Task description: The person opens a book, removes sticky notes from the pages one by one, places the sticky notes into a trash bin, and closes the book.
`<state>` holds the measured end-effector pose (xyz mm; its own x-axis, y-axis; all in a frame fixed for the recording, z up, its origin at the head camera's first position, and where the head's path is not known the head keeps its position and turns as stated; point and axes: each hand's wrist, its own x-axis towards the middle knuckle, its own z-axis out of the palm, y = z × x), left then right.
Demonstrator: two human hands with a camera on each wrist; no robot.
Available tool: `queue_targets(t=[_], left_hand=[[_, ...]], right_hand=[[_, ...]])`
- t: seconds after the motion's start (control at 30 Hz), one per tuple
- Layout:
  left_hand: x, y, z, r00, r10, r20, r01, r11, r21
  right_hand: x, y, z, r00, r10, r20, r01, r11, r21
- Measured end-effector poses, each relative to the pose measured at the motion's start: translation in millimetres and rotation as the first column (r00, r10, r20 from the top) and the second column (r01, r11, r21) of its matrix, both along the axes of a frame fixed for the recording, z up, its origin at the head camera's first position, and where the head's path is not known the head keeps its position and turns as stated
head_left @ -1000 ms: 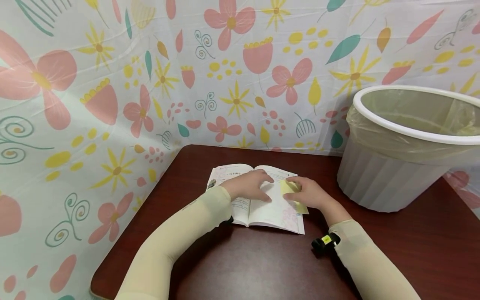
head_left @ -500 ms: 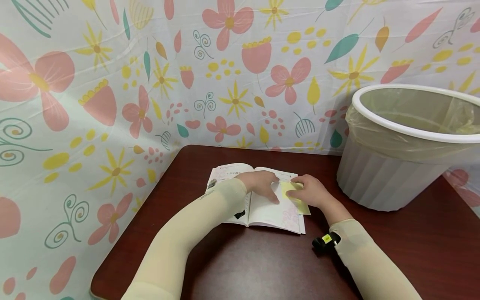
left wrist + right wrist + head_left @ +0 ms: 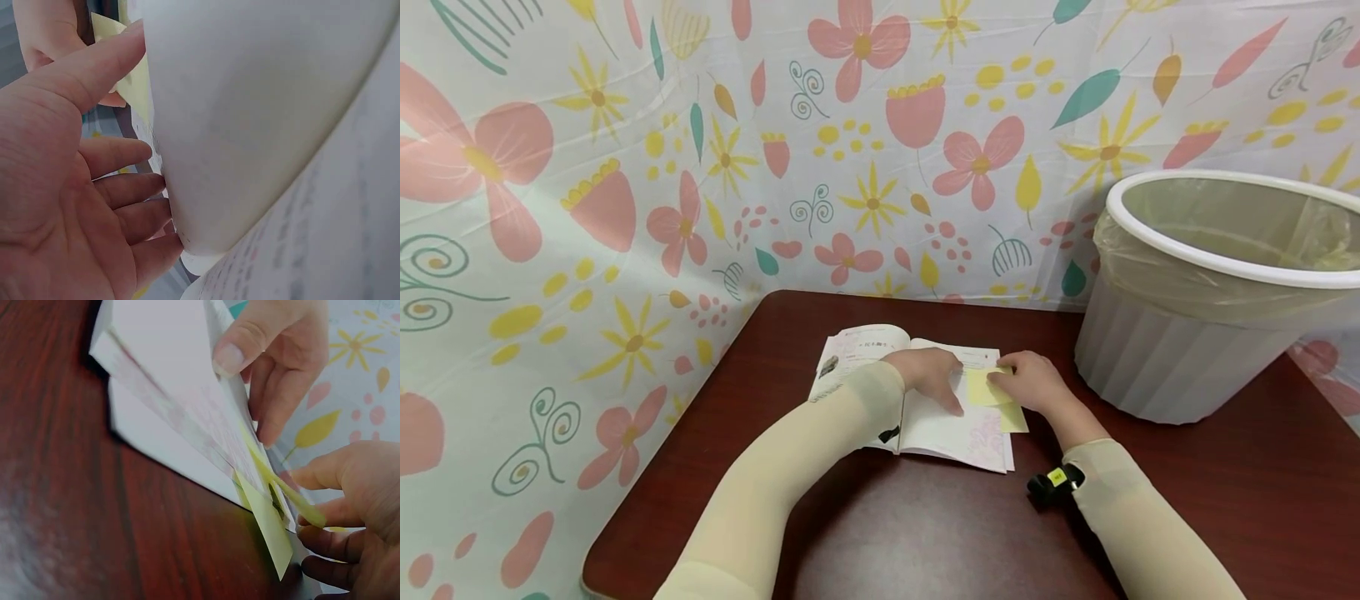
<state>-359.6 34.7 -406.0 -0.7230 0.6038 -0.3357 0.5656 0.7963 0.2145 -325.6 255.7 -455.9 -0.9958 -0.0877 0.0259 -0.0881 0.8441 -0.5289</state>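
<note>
An open book (image 3: 943, 433) lies on the dark red table. My left hand (image 3: 927, 372) reaches over it, thumb and fingers spread, with their tips touching the right-hand page. In the left wrist view those straight fingertips (image 3: 164, 181) line the edge of the white page (image 3: 237, 119). At the book's right side, my right hand (image 3: 1036, 382) pinches a pale yellow sticky note (image 3: 983, 388). A second yellow note (image 3: 1014, 419) sticks out beyond the page's edge, below the first. The right wrist view shows both notes as thin strips, one of them (image 3: 267, 528) pointing down.
A grey ribbed waste bin (image 3: 1157, 350) with a white rim and a clear liner stands on the table to the right. Behind and to the left hangs a flower-printed curtain (image 3: 737, 217). Bare tabletop (image 3: 940, 525) lies in front of the book.
My left hand has slid right across the page. The right hand has shifted slightly right with the upper note, and the two yellow notes now show more of their surface.
</note>
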Motion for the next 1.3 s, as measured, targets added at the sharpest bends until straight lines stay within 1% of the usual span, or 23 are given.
queue_targets(t=[0.17,0.43,0.67,0.87,0.97,1.13,1.3], left_hand=[[0.8,2.1,-3.4,1.000,-0.004,0.001,0.004,1.000,-0.013],[2.1,4.0,-1.8,1.000,-0.003,-0.016,0.003,0.999,-0.034],[3.1,5.8,-1.0,1.000,0.016,-0.015,-0.017,0.999,-0.046],[3.0,6.9,-1.8,0.999,0.031,-0.010,-0.032,0.998,-0.051],[3.4,7.7,-1.8,0.999,0.039,-0.005,-0.039,0.998,-0.053],[3.4,8.9,-1.9,0.999,0.037,-0.007,-0.038,0.998,-0.049],[2.4,9.5,-1.7,1.000,0.023,-0.022,-0.024,0.998,-0.057]], right_hand=[[0.0,1,0.9,1.000,-0.017,0.016,0.017,1.000,-0.022],[1.5,0,3.3,0.999,-0.019,-0.035,0.017,0.999,-0.043],[2.3,3,5.8,0.998,0.019,-0.061,-0.022,0.998,-0.054],[3.6,4,8.9,0.998,0.046,-0.036,-0.049,0.996,-0.077],[4.3,5,10.2,0.998,0.052,-0.034,-0.054,0.996,-0.065],[4.5,8,10.5,0.996,0.068,-0.066,-0.070,0.997,-0.029],[4.0,9,10.8,0.993,0.089,-0.081,-0.092,0.995,-0.028]])
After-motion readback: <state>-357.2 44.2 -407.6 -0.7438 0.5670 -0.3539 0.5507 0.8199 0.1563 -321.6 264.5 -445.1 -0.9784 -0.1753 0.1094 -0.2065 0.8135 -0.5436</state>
